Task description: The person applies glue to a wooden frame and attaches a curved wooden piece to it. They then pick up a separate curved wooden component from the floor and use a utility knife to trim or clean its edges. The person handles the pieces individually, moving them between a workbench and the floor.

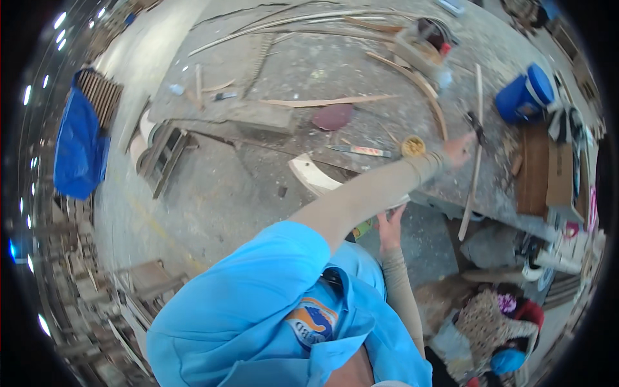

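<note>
My left arm stretches across to the right over the work table [380, 64]. At its end, my left hand [458, 151] is closed around part of a dark hammer [476, 124], slightly blurred. A long pale wooden strip [478, 169] passes beside the hammer and overhangs the table's near edge. Lower and closer to me, my right hand [389, 231] grips the near end of a curved pale wooden piece [309, 173]. My left forearm hides the middle of that piece.
A yellow tub of small bits [413, 146], a marker-like tube [361, 151] and a maroon disc [333, 117] lie near my forearm. Right: a blue bucket [516, 102] and cardboard box [562, 177]. Another person [493, 329] crouches at lower right. Curved strips [296, 29] lie farther back.
</note>
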